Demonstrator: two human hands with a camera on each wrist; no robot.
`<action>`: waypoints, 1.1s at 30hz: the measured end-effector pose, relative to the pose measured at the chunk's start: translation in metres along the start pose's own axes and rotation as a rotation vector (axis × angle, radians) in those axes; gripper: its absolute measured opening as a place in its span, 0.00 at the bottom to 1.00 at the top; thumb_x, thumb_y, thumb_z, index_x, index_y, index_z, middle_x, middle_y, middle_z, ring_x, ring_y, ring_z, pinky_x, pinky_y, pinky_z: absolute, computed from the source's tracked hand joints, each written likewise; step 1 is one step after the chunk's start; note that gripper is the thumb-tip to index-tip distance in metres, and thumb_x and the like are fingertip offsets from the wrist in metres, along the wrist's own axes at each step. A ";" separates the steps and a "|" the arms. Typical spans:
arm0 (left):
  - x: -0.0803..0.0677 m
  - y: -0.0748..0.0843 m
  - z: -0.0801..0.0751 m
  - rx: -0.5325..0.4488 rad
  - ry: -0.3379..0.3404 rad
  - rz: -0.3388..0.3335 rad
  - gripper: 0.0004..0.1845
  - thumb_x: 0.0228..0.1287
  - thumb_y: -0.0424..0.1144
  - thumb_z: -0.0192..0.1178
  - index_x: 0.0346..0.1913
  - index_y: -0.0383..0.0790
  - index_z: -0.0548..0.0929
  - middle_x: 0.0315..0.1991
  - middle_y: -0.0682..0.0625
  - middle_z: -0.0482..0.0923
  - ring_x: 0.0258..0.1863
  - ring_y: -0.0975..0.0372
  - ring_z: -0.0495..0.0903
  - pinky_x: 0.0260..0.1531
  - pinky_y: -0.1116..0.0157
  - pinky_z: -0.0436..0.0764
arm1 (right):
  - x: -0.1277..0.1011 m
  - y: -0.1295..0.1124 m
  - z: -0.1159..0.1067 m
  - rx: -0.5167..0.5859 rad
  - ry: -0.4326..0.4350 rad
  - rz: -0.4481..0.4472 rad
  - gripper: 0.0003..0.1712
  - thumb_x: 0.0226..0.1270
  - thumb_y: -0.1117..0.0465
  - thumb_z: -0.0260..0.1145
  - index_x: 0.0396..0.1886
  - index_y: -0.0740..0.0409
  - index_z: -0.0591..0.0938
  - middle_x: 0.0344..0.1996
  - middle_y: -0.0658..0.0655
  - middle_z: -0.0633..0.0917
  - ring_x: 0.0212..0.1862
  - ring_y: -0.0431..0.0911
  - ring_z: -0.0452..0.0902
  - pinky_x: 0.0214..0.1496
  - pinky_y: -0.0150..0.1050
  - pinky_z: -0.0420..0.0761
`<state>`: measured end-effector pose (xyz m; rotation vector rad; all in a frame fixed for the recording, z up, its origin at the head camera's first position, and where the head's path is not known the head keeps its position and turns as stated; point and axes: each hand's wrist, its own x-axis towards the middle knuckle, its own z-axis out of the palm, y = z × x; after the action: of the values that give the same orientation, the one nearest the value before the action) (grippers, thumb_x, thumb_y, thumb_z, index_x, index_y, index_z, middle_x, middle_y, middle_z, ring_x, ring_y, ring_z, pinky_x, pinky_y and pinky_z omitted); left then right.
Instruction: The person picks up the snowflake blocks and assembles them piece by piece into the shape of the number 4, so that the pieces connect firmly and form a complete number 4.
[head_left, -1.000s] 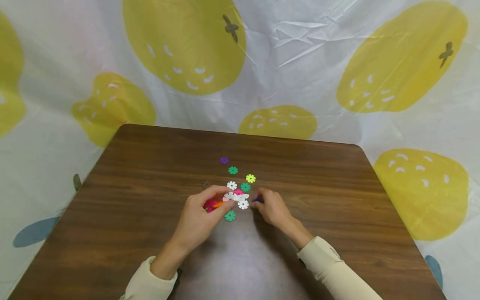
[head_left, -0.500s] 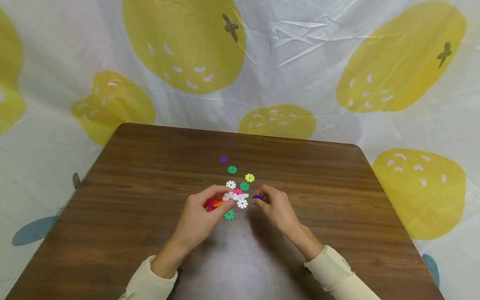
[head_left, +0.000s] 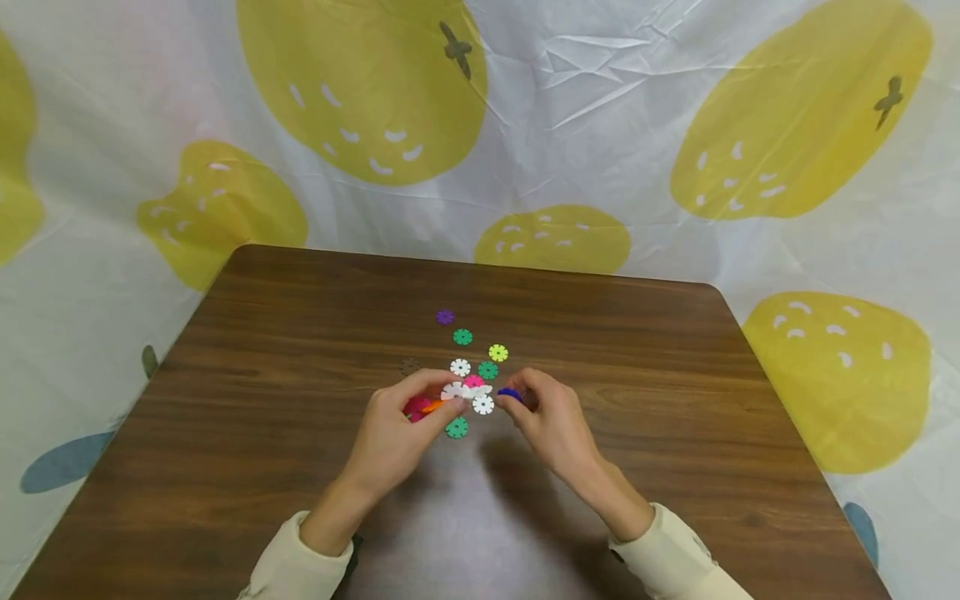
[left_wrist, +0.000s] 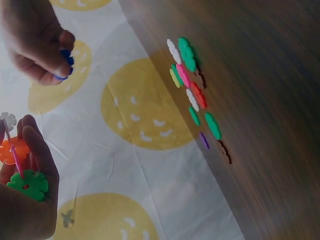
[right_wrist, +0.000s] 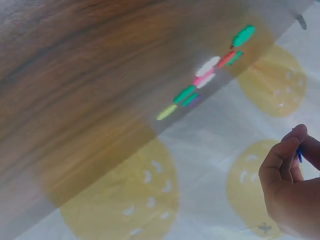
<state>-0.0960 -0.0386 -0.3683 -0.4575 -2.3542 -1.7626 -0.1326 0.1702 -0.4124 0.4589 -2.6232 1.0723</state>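
Note:
My left hand (head_left: 442, 397) holds a small cluster of joined snowflake discs (head_left: 455, 390) just above the table, with white, orange and pink pieces showing. In the left wrist view the cluster (left_wrist: 15, 150) also has a green disc, held between the fingers (left_wrist: 37, 150). Close to its right, my right hand (head_left: 513, 393) pinches a single blue disc (head_left: 509, 392) between thumb and forefinger. The right wrist view shows the blue disc (right_wrist: 299, 152) edge-on at the fingertips (right_wrist: 287, 147). The two hands are a small gap apart.
Loose discs lie on the brown wooden table (head_left: 262, 350) beyond and between the hands: purple (head_left: 445, 317), green (head_left: 462, 337), yellow-green (head_left: 498, 352), white (head_left: 460, 367), green (head_left: 457, 428), brown (head_left: 410, 366). A white cloth with yellow fruit (head_left: 360, 92) hangs behind.
My right hand has picked the blue disc up off the table and drawn it slightly toward the left hand's cluster. The left hand has hardly moved.

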 end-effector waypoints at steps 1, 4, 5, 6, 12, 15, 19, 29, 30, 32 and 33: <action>0.000 0.000 0.000 -0.004 -0.001 0.000 0.12 0.54 0.39 0.65 0.42 0.48 0.81 0.30 0.50 0.83 0.23 0.62 0.76 0.19 0.71 0.75 | 0.000 -0.003 -0.001 0.003 0.004 -0.007 0.06 0.56 0.56 0.68 0.29 0.47 0.78 0.21 0.45 0.78 0.21 0.36 0.70 0.19 0.29 0.72; 0.000 -0.001 -0.001 -0.005 0.001 0.000 0.11 0.54 0.39 0.65 0.42 0.48 0.81 0.30 0.51 0.83 0.23 0.62 0.76 0.19 0.71 0.75 | -0.001 -0.009 -0.005 0.026 0.009 -0.020 0.06 0.56 0.56 0.67 0.32 0.47 0.78 0.21 0.45 0.79 0.21 0.36 0.72 0.20 0.29 0.73; 0.000 -0.001 -0.001 -0.004 0.002 0.000 0.11 0.54 0.39 0.65 0.42 0.48 0.82 0.30 0.51 0.83 0.22 0.62 0.76 0.18 0.71 0.75 | -0.001 -0.011 -0.006 0.040 0.008 -0.018 0.07 0.56 0.56 0.67 0.34 0.47 0.78 0.21 0.45 0.79 0.21 0.35 0.72 0.19 0.29 0.74; 0.000 -0.001 -0.001 -0.001 0.003 0.000 0.11 0.54 0.39 0.65 0.42 0.48 0.82 0.30 0.51 0.82 0.22 0.62 0.76 0.18 0.71 0.74 | -0.002 -0.014 -0.007 0.054 0.006 -0.012 0.09 0.57 0.56 0.67 0.37 0.46 0.78 0.21 0.45 0.79 0.21 0.35 0.73 0.19 0.29 0.74; 0.000 0.000 0.000 0.014 0.007 0.000 0.11 0.54 0.40 0.66 0.42 0.49 0.82 0.30 0.52 0.82 0.21 0.62 0.74 0.16 0.72 0.72 | -0.003 -0.024 -0.012 0.100 0.007 0.011 0.28 0.57 0.57 0.67 0.58 0.47 0.70 0.26 0.45 0.81 0.23 0.34 0.76 0.18 0.30 0.74; -0.001 0.000 0.000 0.015 0.007 0.003 0.11 0.54 0.40 0.65 0.42 0.49 0.82 0.30 0.52 0.82 0.20 0.63 0.73 0.16 0.72 0.71 | -0.006 -0.030 -0.015 0.108 0.025 -0.002 0.28 0.58 0.55 0.66 0.59 0.49 0.70 0.26 0.45 0.81 0.23 0.34 0.76 0.18 0.30 0.74; -0.001 0.000 0.000 0.011 0.010 0.007 0.11 0.54 0.39 0.65 0.42 0.48 0.82 0.30 0.51 0.82 0.21 0.62 0.74 0.17 0.71 0.73 | -0.008 -0.037 -0.016 0.150 0.067 -0.036 0.21 0.58 0.53 0.65 0.51 0.48 0.74 0.26 0.45 0.80 0.22 0.36 0.74 0.19 0.31 0.75; -0.001 0.001 -0.001 0.004 0.012 0.023 0.11 0.54 0.38 0.65 0.42 0.47 0.82 0.31 0.49 0.83 0.20 0.63 0.74 0.17 0.71 0.73 | -0.009 -0.052 -0.025 0.209 0.187 -0.115 0.11 0.56 0.60 0.66 0.39 0.55 0.77 0.21 0.50 0.79 0.21 0.39 0.73 0.20 0.29 0.74; -0.001 -0.003 0.000 0.005 0.013 0.024 0.11 0.54 0.39 0.65 0.42 0.47 0.82 0.31 0.49 0.83 0.20 0.63 0.74 0.17 0.71 0.73 | -0.009 -0.050 -0.024 0.213 0.189 -0.118 0.10 0.57 0.59 0.66 0.38 0.54 0.77 0.20 0.50 0.79 0.21 0.38 0.73 0.20 0.29 0.74; 0.000 -0.012 0.001 0.007 0.016 0.028 0.12 0.54 0.41 0.66 0.42 0.49 0.82 0.31 0.51 0.82 0.20 0.63 0.73 0.16 0.71 0.72 | -0.009 -0.047 -0.023 0.228 0.187 -0.124 0.09 0.58 0.59 0.65 0.38 0.53 0.77 0.19 0.50 0.79 0.22 0.37 0.73 0.21 0.29 0.73; 0.001 -0.017 0.003 0.008 0.018 0.031 0.12 0.54 0.42 0.66 0.42 0.51 0.81 0.30 0.52 0.82 0.20 0.64 0.73 0.16 0.71 0.72 | -0.010 -0.050 -0.024 0.238 0.183 -0.121 0.08 0.59 0.59 0.65 0.38 0.54 0.77 0.19 0.50 0.80 0.22 0.37 0.74 0.21 0.28 0.73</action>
<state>-0.1025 -0.0405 -0.3846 -0.4717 -2.3286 -1.7355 -0.1015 0.1556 -0.3678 0.5341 -2.2904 1.3246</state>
